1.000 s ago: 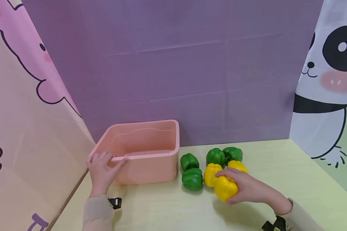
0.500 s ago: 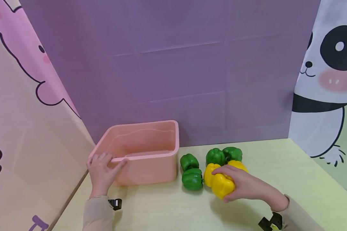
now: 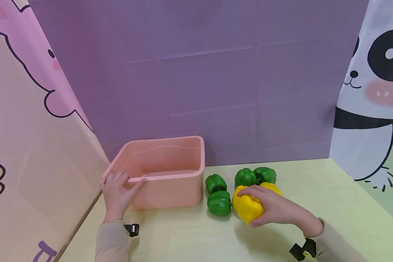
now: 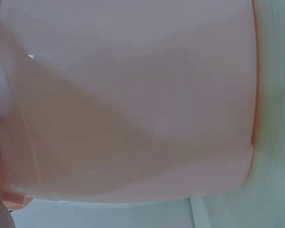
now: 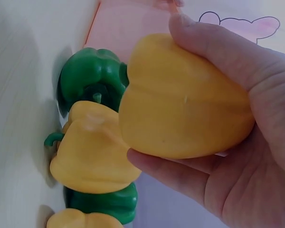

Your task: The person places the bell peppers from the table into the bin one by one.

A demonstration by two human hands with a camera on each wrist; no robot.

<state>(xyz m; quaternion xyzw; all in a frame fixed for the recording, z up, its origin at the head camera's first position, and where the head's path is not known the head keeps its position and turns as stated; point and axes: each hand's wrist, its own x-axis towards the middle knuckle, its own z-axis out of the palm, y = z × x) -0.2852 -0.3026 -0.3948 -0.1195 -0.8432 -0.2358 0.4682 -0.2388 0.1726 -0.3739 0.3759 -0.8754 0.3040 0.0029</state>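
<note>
We see a pale yellow-green table (image 3: 314, 189) that meets a purple backdrop along its far edge. The largest thing on it is a pink plastic tub (image 3: 170, 189), which stands at the far left corner and fills the left wrist view. Our left hand (image 3: 117, 196) grips the tub's near left corner, fingers hooked over the rim and thumb pressed along the front wall.

To the right of the tub, near the far edge, the bell peppers lie in a cluster. Two green bell peppers (image 3: 218, 194) sit just beside the tub's right wall, one in front of the other. Two more green peppers (image 3: 255, 175) lie side by side further right, close to the far edge.

Our right hand (image 3: 275, 209) is closed round a yellow bell pepper (image 3: 247, 209): the fingers wrap over its top and the thumb supports it underneath, as the right wrist view shows clearly. That pepper is held just in front of the cluster. Behind the hand a second yellow pepper (image 3: 272, 187) is partly hidden, and the right wrist view shows other yellow peppers (image 5: 90, 152) beneath the held one.
</note>
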